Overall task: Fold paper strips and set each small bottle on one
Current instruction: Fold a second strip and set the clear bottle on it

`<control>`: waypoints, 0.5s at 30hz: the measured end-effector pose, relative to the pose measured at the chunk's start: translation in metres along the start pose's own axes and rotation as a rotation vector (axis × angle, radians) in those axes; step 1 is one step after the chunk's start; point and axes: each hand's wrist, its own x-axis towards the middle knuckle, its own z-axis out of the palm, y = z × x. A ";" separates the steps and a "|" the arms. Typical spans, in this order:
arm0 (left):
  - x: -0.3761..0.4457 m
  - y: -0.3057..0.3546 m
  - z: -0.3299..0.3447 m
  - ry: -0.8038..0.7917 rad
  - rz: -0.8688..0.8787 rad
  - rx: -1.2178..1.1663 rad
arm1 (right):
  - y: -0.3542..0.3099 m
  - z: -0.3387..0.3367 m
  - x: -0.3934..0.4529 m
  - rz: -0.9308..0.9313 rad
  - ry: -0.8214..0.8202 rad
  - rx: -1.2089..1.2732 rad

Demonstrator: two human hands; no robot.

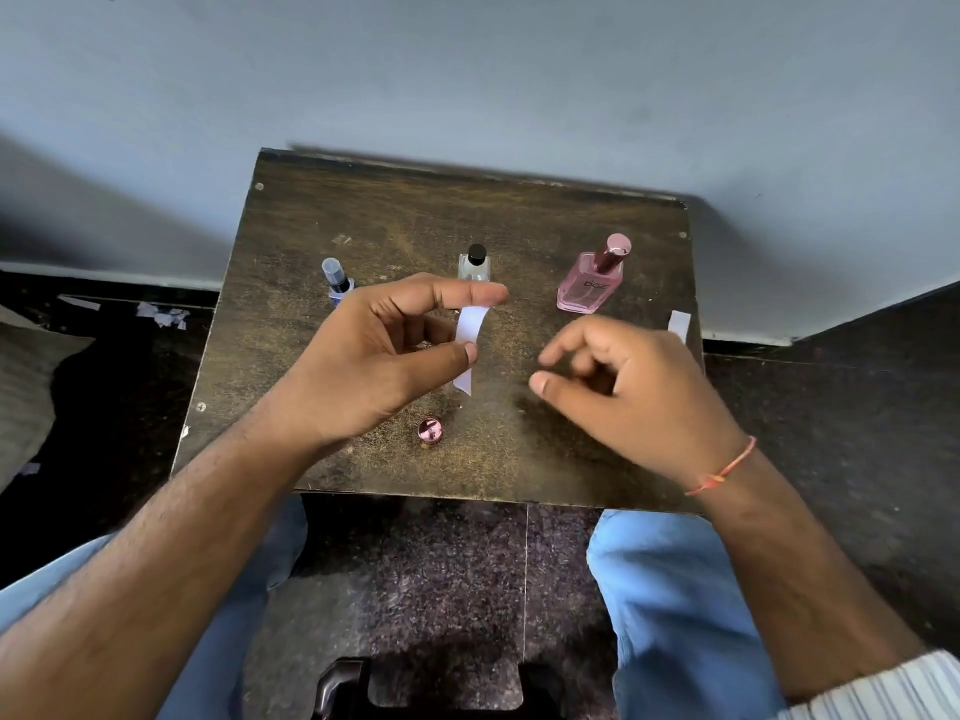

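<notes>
Fingers of the left hand point(363, 356) pinch a narrow white paper strip point(469, 339) between the thumb tip below and the forefinger above, so the strip stands roughly upright, slightly bowed, over the middle of the small dark scuffed wooden table point(395, 220). To its right the right hand point(623, 387) hovers close by with nothing in it, its fingers loosely curled and the thumb and forefinger tips apart, clear of the strip. Three small bottles stand upright in a row along the far half of the tabletop: a bluish clear spray bottle point(337, 283) on the left, partly hidden behind the left hand; a clear glass bottle with a black cap point(475, 265) in the middle, just beyond the held strip; and a pink rectangular perfume bottle with a rose-coloured metallic cap point(592, 280) on the right. None of them visibly rests on paper. A second white paper strip point(679, 324) lies flat at the table's right edge, near the right hand's knuckles. A small round pink metallic cap point(430, 431) sits on the near part of the table, just below the left hand. A thin red thread bracelet point(722, 470) circles the right wrist. Scraps of white paper point(163, 314) litter the dark floor to the left.
</notes>
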 end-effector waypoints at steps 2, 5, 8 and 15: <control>-0.001 0.000 -0.002 0.002 -0.010 -0.003 | -0.004 0.008 0.001 -0.019 -0.010 0.015; -0.002 0.000 -0.002 0.003 -0.027 -0.031 | -0.008 0.014 0.002 -0.003 0.013 0.061; -0.005 0.002 -0.003 -0.005 -0.044 -0.077 | -0.010 0.019 0.006 0.016 0.034 0.122; -0.014 0.003 -0.011 -0.010 -0.062 -0.113 | -0.020 0.041 0.020 0.020 0.102 0.164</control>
